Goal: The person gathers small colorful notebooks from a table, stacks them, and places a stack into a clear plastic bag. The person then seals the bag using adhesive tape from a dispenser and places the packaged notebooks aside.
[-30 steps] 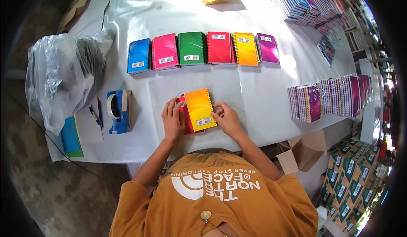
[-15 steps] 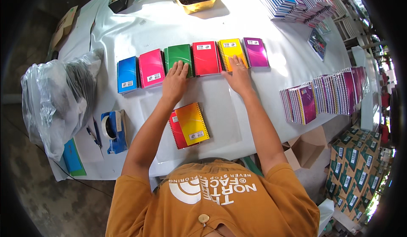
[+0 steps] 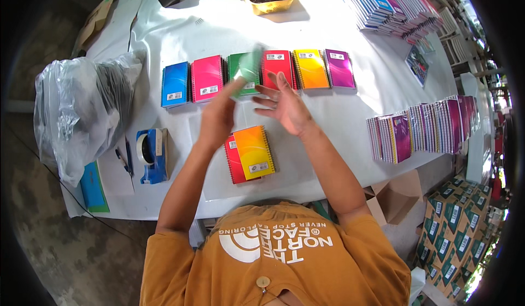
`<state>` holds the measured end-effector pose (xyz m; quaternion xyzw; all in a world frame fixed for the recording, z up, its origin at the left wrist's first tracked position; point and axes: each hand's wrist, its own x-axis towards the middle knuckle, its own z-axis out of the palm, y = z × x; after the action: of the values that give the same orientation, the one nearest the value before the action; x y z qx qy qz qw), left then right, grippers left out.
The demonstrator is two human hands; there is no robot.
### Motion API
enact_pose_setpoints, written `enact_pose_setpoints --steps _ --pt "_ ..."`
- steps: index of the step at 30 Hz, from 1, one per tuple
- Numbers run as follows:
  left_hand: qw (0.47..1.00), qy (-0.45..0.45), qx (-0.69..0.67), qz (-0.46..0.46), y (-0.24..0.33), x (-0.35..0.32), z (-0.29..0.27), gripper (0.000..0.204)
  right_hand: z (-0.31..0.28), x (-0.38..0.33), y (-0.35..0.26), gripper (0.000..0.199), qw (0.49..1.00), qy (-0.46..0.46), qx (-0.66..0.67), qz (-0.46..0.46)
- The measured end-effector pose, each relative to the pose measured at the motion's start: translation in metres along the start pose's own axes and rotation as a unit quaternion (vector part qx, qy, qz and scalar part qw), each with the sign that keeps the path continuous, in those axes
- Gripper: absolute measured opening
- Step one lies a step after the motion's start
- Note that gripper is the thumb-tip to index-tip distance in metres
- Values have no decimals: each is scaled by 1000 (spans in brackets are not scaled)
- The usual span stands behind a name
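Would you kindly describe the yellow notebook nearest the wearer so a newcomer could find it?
On the white-covered table, look between the row of spiral notebooks and the orange-brown shirt. The yellow spiral notebook there overlaps a red one showing at its left. Unlike the row's yellow notebook, it has its white label near the bottom edge.

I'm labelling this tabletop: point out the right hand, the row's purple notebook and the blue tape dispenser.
Right hand point(image 3: 289, 108), head view, on the palm.
Purple notebook point(image 3: 340, 71), head view, middle of its cover.
Blue tape dispenser point(image 3: 156, 172), head view, lower blue body.
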<state>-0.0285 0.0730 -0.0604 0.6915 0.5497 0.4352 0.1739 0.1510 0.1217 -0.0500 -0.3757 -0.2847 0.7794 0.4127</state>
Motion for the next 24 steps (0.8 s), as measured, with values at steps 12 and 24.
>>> enact_pose_setpoints --steps 12,24 --pt "885 12 -328 -330 59 -73 -38 27 10 -79 2 37 992 -89 90 17" --pt "941 22 9 -337 8 -162 42 65 -47 -78 132 61 806 40 -569 -162"
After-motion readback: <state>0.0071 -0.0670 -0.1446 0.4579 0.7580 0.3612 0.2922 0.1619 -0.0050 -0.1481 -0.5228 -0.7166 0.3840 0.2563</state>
